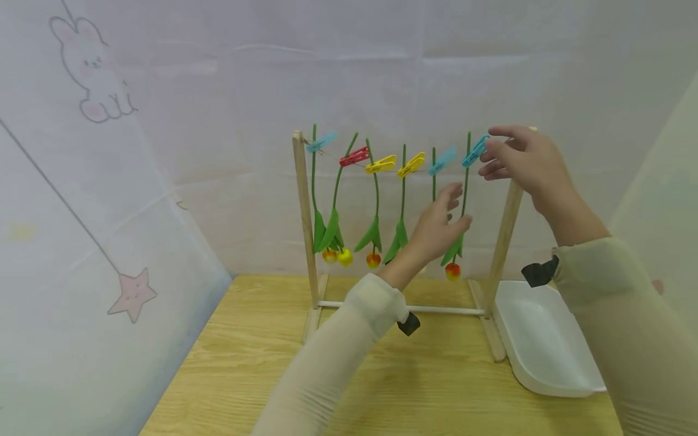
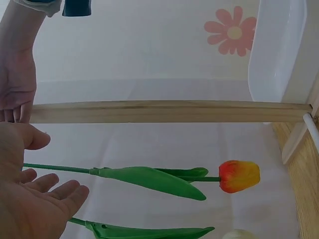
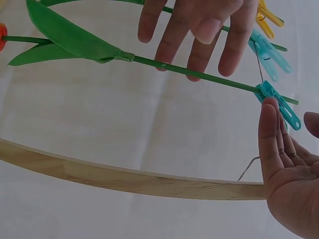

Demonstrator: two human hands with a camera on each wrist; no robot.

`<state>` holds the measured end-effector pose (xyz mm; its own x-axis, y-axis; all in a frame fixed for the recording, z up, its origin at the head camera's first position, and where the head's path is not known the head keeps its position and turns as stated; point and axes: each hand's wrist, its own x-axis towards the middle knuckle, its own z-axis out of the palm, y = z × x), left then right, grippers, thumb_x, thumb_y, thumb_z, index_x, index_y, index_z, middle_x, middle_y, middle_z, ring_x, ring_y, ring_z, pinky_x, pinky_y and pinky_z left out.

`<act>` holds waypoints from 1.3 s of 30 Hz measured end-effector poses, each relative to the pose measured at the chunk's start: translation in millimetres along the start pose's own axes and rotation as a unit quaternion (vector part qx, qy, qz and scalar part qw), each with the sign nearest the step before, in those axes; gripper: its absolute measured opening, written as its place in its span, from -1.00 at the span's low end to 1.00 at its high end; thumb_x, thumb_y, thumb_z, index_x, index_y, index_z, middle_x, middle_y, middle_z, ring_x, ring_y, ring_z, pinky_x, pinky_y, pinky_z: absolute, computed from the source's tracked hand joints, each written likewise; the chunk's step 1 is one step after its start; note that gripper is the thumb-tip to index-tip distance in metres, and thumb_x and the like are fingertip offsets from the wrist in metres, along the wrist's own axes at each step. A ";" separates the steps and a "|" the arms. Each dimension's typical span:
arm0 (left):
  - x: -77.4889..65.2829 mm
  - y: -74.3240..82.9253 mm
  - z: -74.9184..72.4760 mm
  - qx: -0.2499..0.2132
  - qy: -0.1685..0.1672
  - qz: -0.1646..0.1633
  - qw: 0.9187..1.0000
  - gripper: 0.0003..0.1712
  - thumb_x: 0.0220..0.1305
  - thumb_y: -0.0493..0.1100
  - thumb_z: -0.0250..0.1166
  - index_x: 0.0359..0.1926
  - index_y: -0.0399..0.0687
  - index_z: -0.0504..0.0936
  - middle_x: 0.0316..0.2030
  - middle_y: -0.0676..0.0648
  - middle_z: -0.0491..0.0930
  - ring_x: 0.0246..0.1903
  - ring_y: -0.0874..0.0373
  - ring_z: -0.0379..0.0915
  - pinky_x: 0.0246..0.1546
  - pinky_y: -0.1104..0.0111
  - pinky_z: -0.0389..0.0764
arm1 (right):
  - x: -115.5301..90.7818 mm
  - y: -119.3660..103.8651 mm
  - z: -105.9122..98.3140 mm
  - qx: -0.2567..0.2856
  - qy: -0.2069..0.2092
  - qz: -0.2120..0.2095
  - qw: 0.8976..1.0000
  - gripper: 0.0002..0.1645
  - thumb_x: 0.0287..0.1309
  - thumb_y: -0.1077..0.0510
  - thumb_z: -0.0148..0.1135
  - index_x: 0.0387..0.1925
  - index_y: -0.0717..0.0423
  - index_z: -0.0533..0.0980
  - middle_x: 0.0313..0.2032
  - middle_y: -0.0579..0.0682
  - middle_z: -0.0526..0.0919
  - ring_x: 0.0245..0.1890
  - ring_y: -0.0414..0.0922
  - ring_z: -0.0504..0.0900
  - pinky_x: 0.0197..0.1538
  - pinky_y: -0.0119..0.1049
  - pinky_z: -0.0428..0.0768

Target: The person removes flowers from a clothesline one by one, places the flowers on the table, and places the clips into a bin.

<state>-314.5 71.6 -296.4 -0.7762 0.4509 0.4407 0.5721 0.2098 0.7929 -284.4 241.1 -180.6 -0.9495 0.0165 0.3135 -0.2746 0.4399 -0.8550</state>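
Observation:
My right hand is beside the rightmost blue clothespin, fingers extended and thumb apart from them. In the right wrist view its fingertips are right at the clip, which grips the green stem of an artificial tulip. That tulip hangs upside down, its red-and-yellow bloom lowest. Lower down, my left hand is spread loosely near the same stem and pinches nothing. It covers most of the neighbouring tulip, whose stem hangs from a lighter blue clothespin.
Several more tulips hang from red, yellow and blue clips on a line across a wooden frame. A white tray stands right of the frame on the wooden table. Printed cloth hangs behind.

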 end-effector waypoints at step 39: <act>2.6 -1.1 10.0 -0.095 0.004 -0.011 0.995 -0.25 0.38 -0.36 0.28 0.49 0.15 0.25 -0.06 -0.02 0.66 -0.23 0.33 0.63 -0.15 0.51 0.66 | 6.1 11.0 -3.2 0.140 0.010 0.031 0.990 -0.38 0.29 -0.02 0.35 0.24 0.28 0.52 -0.51 -0.12 0.72 -0.57 -0.23 0.69 -0.38 -0.43 0.70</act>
<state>-314.4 81.2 -300.3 -0.7900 0.4415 0.4255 0.4955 0.0508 0.8671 -292.8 248.9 -186.7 -0.9635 0.0559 0.2620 -0.2492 0.1713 -0.9532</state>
